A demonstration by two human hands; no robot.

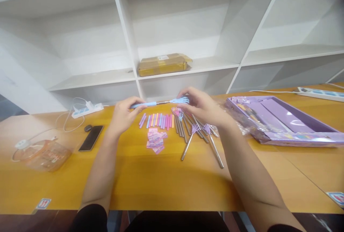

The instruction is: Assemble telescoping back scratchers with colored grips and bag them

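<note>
Across the orange-brown wooden table (166, 185), many small things are lying around the two bare hands. On the far left, a transparent orange plastic container (47, 155) is sitting near a black rectangular phone (90, 138), with a small round black object (87, 128) resting just beside the phone's upper end. Behind these, a white power strip with blue sockets (87, 110) is trailing a white cable. Above the table, a brown tape-wrapped parcel (161, 65) is resting on a white shelf (206, 63). On the right, a shallow purple box (319, 121) is holding packaged items and a flat purple panel, while crinkled clear plastic packaging (240, 122) is crowding its left side, partly hidden by the right forearm. Nearer the middle, a row of pink, purple, blue and orange tubes (157, 121) is lying above a loose pile of pink printed cards (156, 140). Beside them, silver metal rods with small hand-shaped heads (180, 126) are overlapping beneath the right hand (199, 103), two purple-headed ones pointing toward the wearer. Above the tubes, a slim scratcher with a blue handle, metal shaft and blue hand-shaped head (163, 102) is lying roughly level between the hands. The left hand (125, 113) is gripping its handle between thumb and fingers; the right is grasping its head, leaving the shaft exposed between them.
</note>
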